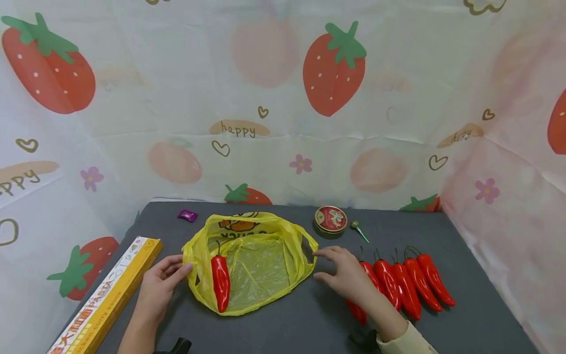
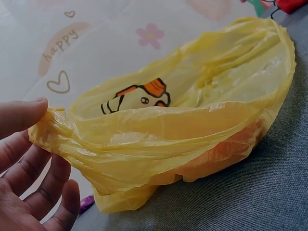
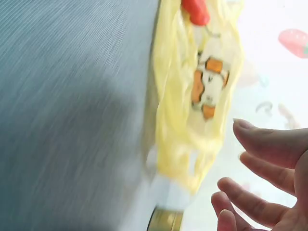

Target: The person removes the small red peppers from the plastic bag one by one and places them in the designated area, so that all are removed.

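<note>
A yellow plastic bag (image 1: 261, 275) lies spread with its mouth open on the grey table, a cartoon duck printed on its inside back wall. One red chili pepper (image 1: 220, 283) lies inside it on the left. My left hand (image 1: 160, 286) pinches the bag's left handle between thumb and fingers, as the left wrist view shows closely. At the bag's right handle is my right hand (image 1: 347, 273), thumb and fingers spread apart and holding nothing; the right wrist view shows it apart from the plastic. Several more red chili peppers (image 1: 404, 287) lie in a row beyond it, partly hidden by the forearm.
A long yellow and white pasta box (image 1: 110, 295) lies along the left edge. Behind the bag are a small purple wrapped candy (image 1: 187, 215), a round red and gold tin (image 1: 330, 221) and a green lollipop (image 1: 359, 230). A strawberry-print cloth (image 1: 283, 123) hangs behind the table.
</note>
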